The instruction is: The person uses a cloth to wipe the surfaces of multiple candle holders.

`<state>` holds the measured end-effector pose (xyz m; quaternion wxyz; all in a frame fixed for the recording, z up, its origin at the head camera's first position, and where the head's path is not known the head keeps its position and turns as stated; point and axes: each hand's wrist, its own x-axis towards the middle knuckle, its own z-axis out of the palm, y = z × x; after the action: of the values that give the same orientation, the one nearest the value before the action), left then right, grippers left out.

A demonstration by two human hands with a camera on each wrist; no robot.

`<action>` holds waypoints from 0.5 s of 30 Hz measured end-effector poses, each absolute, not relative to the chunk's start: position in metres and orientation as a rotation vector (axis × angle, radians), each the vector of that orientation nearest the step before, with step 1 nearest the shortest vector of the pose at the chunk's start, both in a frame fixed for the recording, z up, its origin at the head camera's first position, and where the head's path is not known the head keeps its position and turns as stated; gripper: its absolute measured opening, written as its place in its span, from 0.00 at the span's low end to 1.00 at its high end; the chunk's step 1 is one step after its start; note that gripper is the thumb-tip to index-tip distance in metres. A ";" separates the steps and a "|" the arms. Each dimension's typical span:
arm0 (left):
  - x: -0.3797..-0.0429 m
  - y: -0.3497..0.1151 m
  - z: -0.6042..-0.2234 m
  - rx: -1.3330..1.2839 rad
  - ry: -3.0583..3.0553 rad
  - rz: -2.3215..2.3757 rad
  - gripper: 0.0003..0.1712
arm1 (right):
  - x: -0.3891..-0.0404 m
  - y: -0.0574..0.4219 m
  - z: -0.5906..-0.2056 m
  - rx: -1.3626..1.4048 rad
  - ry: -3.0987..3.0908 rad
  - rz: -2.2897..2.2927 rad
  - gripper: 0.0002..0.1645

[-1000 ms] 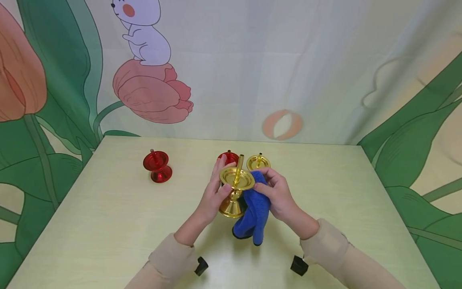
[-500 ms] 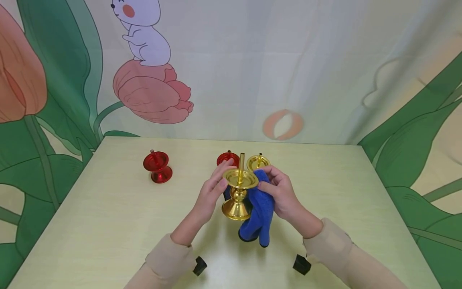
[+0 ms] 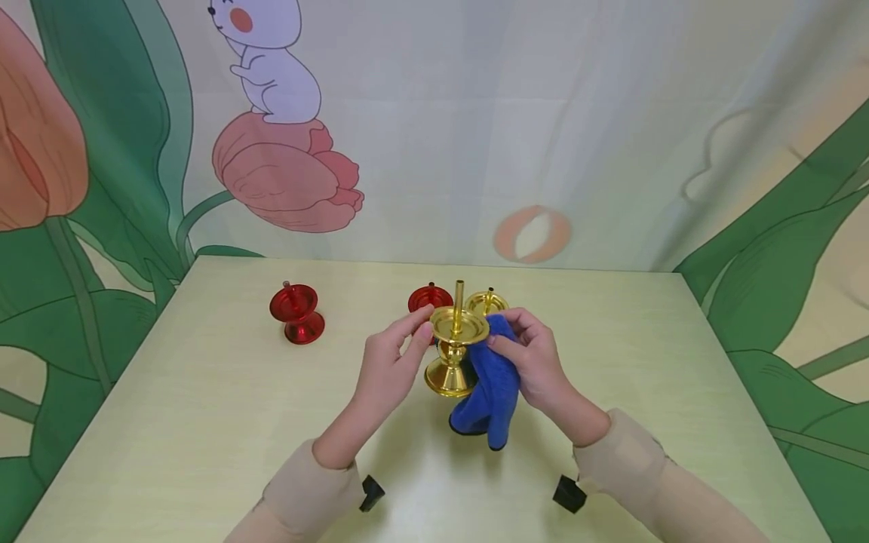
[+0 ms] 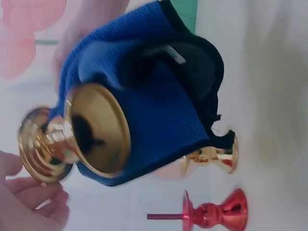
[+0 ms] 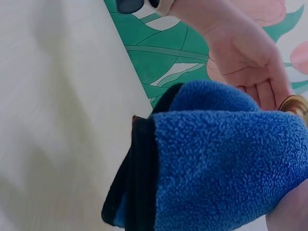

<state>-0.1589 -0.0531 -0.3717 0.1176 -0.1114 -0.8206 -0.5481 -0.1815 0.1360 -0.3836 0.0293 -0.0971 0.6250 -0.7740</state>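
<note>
In the head view a gold candle holder, with a wide dish and an upright stem, is held above the table. My right hand pinches a blue cloth against the dish's right rim, and the cloth hangs down beside the base. My left hand is at the left rim, fingers and thumb extended, fingertips right at the edge. From the left wrist, the holder's hollow base faces the camera in front of the cloth. The cloth covers most of the holder in the right wrist view.
Behind the held piece stand a red candle holder and a second gold one, both partly hidden. Another red candle holder stands at the back left of the pale table. A printed curtain hangs behind.
The gold candle holder has shifted right and slightly up with the cloth and right hand. My left hand's thumb has moved off the dish to its left rim.
</note>
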 end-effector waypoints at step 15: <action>-0.166 -0.058 -0.373 -0.518 -2.358 -2.048 0.35 | -0.178 0.138 -0.379 -0.428 1.827 -2.391 0.19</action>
<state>-0.1660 -0.0585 -0.3729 -0.0120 -0.1636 -0.7448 -0.6468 -0.1779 0.1384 -0.3791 0.0509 -0.1405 0.6003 -0.7857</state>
